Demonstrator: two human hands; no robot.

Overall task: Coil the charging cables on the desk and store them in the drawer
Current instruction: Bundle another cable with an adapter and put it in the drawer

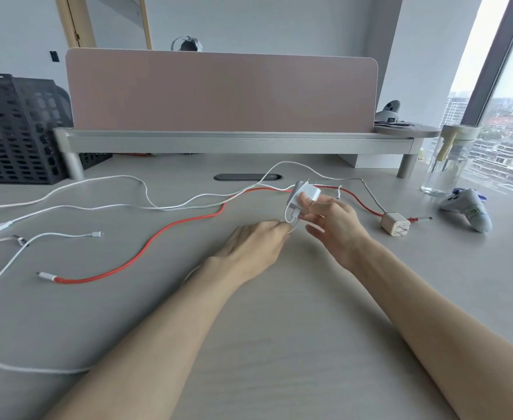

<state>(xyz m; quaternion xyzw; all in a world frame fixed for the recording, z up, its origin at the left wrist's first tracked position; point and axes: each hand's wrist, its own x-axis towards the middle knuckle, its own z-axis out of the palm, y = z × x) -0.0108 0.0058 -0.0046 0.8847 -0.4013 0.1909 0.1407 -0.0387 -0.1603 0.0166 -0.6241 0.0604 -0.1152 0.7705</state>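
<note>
1. Pinches with thumb and fingertips of the right hand (334, 228) a white square plastic charger block (309, 195), lifted off the pale grey desk top (279, 313) with its two prongs pointing up and away.
2. Leaves the remaining right fingers loosely spread below the block, palm turned toward the other hand, wrist bent, forearm stretching in from the lower right.
3. Turns the left hand (253, 247) back-up, low over the desk, fingers curled in and nipping the thin white charging cable (286, 212) just below the block.
4. Shows that cable looping from the block's underside down to the left fingertips; a short pale stretch peeks out by the left wrist.
5. Keeps both hands close together, nearly touching, right of the desk's middle.
6. Finds a red braided cable (146, 248) lying uncoiled across the desk, passing behind the hands, its white-tipped end at the left.
7. Finds other loose white cables (67, 209) sprawled over the left half, none coiled.
8. Places a beige cube charger (395, 224) flat on the desk just right of the right hand, and a white game controller (469, 212) and clear plastic bottle (446, 168) farther right.
</note>
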